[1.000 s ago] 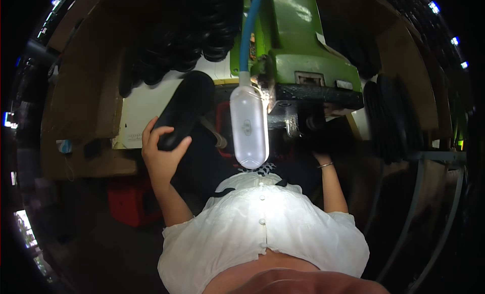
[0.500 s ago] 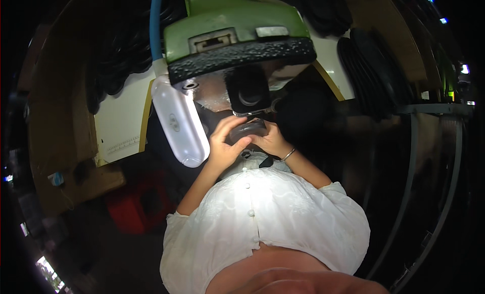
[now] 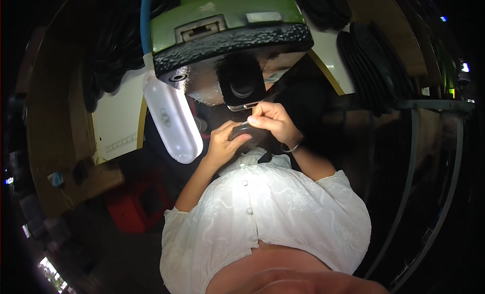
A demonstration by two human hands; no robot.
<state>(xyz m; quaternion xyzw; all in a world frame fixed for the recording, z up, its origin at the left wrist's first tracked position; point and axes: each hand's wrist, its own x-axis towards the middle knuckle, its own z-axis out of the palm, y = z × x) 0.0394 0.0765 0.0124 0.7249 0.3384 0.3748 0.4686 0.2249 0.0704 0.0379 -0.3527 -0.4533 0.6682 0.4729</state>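
Low in front of the green machine [image 3: 232, 16], close to my white shirt, my left hand [image 3: 224, 144] is closed round a dark curved piece [image 3: 242, 131] that looks like rubber. Its thumb lies along the near edge and the fingers are behind. My right hand [image 3: 275, 123] is raised at the piece's upper right edge, with thumb and forefinger pinched together. A small pale glint shows at those fingertips, but what they grip is too small to make out. A metal bangle circles the right wrist.
A long frosted lamp [image 3: 174, 119] hangs left of my hands beneath a blue hose [image 3: 146, 26]. Black rubber-like pieces lie in heaps at left [image 3: 113, 56] and right [image 3: 369, 66]. A grey metal frame [image 3: 411, 142] stands right; a red stool-like object [image 3: 134, 205] is lower left.
My right hand has let go of the piece's right side, risen, and pinched its fingers at the upper edge. The left hand keeps its hold. The view has shifted slightly.
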